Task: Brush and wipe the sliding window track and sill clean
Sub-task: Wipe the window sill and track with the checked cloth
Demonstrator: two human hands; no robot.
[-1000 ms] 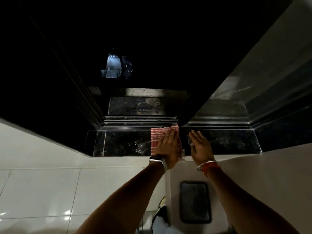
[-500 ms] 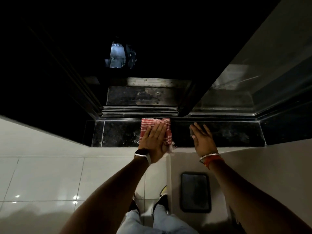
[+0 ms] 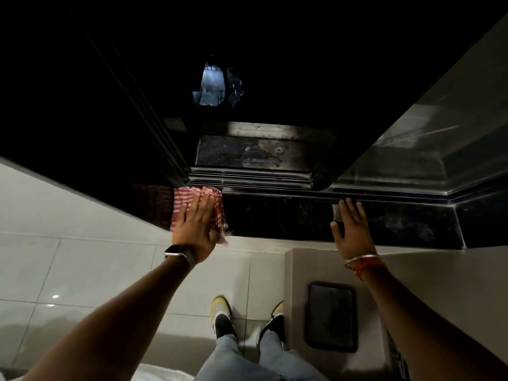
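Sliding window track (image 3: 248, 179), a set of dark ribbed metal rails, runs just beyond the fingertips of both hands, along the far edge of the sill (image 3: 288, 218), a polished black speckled stone ledge. The sill is set into a wall of glossy white tiles (image 3: 90, 270), which fills the view below the wrists. A dark rectangular panel (image 3: 332, 316) is mounted on the plain wall section under the right wrist.

The left hand (image 3: 196, 232) lies flat, fingers extended and slightly spread, pressing a red-and-white checked cloth (image 3: 187, 200) onto the left end of the sill; the cloth protrudes past the fingertips and touches the near rail of the track. A watch with a grey strap (image 3: 181, 255) is on the left wrist.

The right hand (image 3: 350, 229) lies flat on the sill, well apart from the cloth, fingers extended. A small pale object (image 3: 336, 211) rests at its index finger; its identity cannot be determined, nor whether the hand grips it. A metal bangle and an orange thread (image 3: 362, 262) encircle the right wrist.

The area beyond the track is almost entirely dark; only a stained ledge (image 3: 258, 154) and a small bluish lit patch (image 3: 211, 86) are discernible. Shoes with yellow toes (image 3: 221, 309) and pale jeans appear at the lower edge, partly cut off
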